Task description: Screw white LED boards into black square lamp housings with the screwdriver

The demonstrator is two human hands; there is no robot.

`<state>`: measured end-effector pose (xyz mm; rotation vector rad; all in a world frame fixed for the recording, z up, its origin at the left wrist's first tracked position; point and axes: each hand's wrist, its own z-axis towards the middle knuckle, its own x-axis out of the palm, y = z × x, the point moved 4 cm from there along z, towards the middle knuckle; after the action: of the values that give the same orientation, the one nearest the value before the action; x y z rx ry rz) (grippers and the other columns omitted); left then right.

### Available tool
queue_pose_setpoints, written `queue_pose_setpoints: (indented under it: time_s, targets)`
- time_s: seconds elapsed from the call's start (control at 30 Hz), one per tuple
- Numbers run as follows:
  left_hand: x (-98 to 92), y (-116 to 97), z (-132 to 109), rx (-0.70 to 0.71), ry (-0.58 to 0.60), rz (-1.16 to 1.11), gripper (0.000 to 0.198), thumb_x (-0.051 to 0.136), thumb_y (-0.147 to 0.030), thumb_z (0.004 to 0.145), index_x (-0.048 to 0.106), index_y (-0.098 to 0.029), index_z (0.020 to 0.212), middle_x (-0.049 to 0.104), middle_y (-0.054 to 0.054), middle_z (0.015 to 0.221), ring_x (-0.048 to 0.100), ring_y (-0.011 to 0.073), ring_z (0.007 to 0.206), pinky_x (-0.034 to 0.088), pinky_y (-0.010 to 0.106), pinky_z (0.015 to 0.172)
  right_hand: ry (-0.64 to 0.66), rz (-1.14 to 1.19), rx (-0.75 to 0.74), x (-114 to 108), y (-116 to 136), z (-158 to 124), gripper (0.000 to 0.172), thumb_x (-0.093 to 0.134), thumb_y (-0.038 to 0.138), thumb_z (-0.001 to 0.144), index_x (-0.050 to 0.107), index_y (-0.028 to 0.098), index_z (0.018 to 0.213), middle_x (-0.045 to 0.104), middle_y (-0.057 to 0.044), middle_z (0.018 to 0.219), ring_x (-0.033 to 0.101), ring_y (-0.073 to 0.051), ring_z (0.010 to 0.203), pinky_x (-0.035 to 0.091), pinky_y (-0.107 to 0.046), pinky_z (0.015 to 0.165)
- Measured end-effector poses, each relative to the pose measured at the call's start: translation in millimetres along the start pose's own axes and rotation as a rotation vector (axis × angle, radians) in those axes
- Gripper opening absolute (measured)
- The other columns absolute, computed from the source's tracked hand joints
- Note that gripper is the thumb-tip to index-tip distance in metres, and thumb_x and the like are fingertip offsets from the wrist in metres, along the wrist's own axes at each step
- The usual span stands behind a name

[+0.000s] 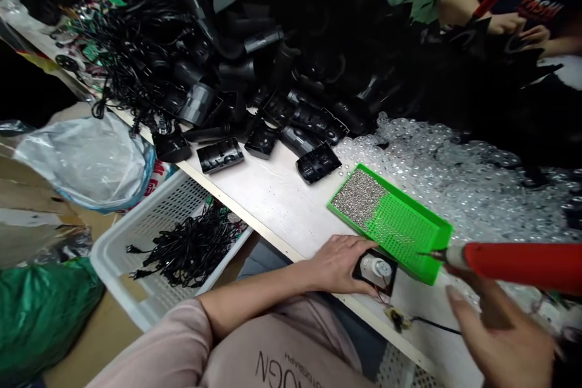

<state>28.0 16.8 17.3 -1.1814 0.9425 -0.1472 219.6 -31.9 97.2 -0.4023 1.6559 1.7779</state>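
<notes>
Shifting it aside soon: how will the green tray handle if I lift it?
The green plastic tray looks thin-walled and perforated, so probably light and a little flexible. The grey speckled patch at one end may weigh that end down, so it could tip that way and spill anything loose.

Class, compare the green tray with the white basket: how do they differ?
The green tray is bright green and sits on the bench top; the white basket is white and sits lower, beside the bench. The tray holds grey granules at one end; the basket holds tangled black cables. Both are open-topped, perforated plastic containers.
</notes>
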Motion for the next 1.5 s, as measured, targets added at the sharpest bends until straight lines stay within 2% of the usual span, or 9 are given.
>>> queue_pose_setpoints:
  time_s: [0.13,0.3,0.53,0.63,0.77,0.9,1.17,1.37,1.5]
  targets:
    - [-7.4,3.1,-1.4,0.042,0.023,0.047,0.076,0.075,-0.05,0.073,0.042,-0.021,0.134,0.057,0.014,0.132,0.053,0.0293,0.122,0.039,0.044,0.1,0.261,-0.179,-0.165,41.1,-11.0,-20.4,0.046,0.065,0.046,0.079,0.064,0.025,0.12,0.071,-0.005,0.085,0.066,-0.024,0.074,0.055,-0.038,0.069]
    - [-11.4,1.2,2.8,0.069,0.026,0.091,0.066,0.077,-0.038,0.072,0.047,-0.021,0.129,0.061,0.011,0.127,0.056,0.0273,0.118,0.039,0.044,0.101,0.038,-0.22,-0.154,76.8,-7.5,-21.6,0.026,0.05,0.037,0.092,0.068,0.019,0.099,0.072,-0.004,0.078,0.062,-0.014,0.057,0.05,-0.027,0.061]
    - [-12.5,-2.3,4.1,0.077,0.049,0.113,0.063,0.074,-0.034,0.073,0.048,-0.021,0.129,0.061,0.011,0.126,0.056,0.0275,0.117,0.04,0.044,0.1,-0.102,-0.334,-0.136,79.2,7.8,-32.6,0.023,0.05,0.031,0.092,0.069,0.018,0.097,0.072,-0.007,0.078,0.065,-0.018,0.07,0.048,-0.027,0.065]
    - [-15.3,2.8,2.4,0.073,0.057,0.121,0.066,0.075,-0.032,0.073,0.047,-0.023,0.132,0.06,0.011,0.128,0.055,0.0277,0.119,0.041,0.045,0.101,-0.127,-0.105,-0.039,64.0,-2.5,-29.3,0.019,0.057,0.034,0.088,0.068,0.02,0.093,0.07,-0.006,0.078,0.063,-0.017,0.067,0.048,-0.027,0.062]
    - [-16.6,5.9,-0.9,0.074,0.053,0.162,0.076,0.074,-0.032,0.074,0.038,-0.025,0.141,0.053,0.012,0.137,0.051,0.0288,0.125,0.04,0.048,0.104,-0.459,0.649,0.282,27.1,-38.4,-27.3,0.022,0.058,0.042,0.085,0.059,0.023,0.096,0.055,0.005,0.062,0.044,-0.008,0.043,0.036,-0.02,0.04]
    - [-2.3,-19.8,1.7,0.115,-0.053,0.133,0.083,0.075,-0.041,0.073,0.035,-0.023,0.144,0.048,0.015,0.141,0.043,0.0334,0.131,0.036,0.054,0.108,-0.552,0.972,0.316,23.8,-43.8,-36.3,0.022,0.059,0.04,0.081,0.055,0.026,0.098,0.053,0.007,0.062,0.041,-0.007,0.041,0.036,-0.018,0.037]
    - [36.1,-51.0,18.6,-0.224,0.085,-0.727,0.05,0.05,-0.063,0.085,0.061,-0.021,0.112,0.068,0.004,0.079,0.067,0.0267,0.091,0.051,0.047,0.094,-0.177,-0.135,-0.29,-16.8,-6.2,-63.2,0.047,0.042,0.008,0.085,0.054,0.023,0.127,0.069,-0.007,0.099,0.064,-0.018,0.096,0.054,-0.034,0.086]
    - [24.3,-53.9,17.3,-0.415,-0.017,-1.177,0.045,0.069,-0.056,0.077,0.061,-0.021,0.104,0.064,0.001,0.075,0.067,0.0264,0.095,0.049,0.042,0.095,-0.321,-0.937,0.101,-99.2,-112.7,-75.3,0.043,0.046,0.003,0.079,0.066,0.017,0.115,0.062,-0.014,0.128,0.056,-0.027,0.116,0.044,-0.046,0.099]
    - [32.0,-66.1,14.7,-0.519,0.042,-1.266,0.047,0.075,-0.055,0.071,0.065,-0.021,0.101,0.063,0.0,0.072,0.066,0.0261,0.098,0.046,0.041,0.099,-0.547,-1.041,0.095,-133.7,-126.5,-80.8,0.028,0.044,0.011,0.088,0.067,0.016,0.103,0.066,-0.014,0.121,0.059,-0.026,0.114,0.04,-0.051,0.103]
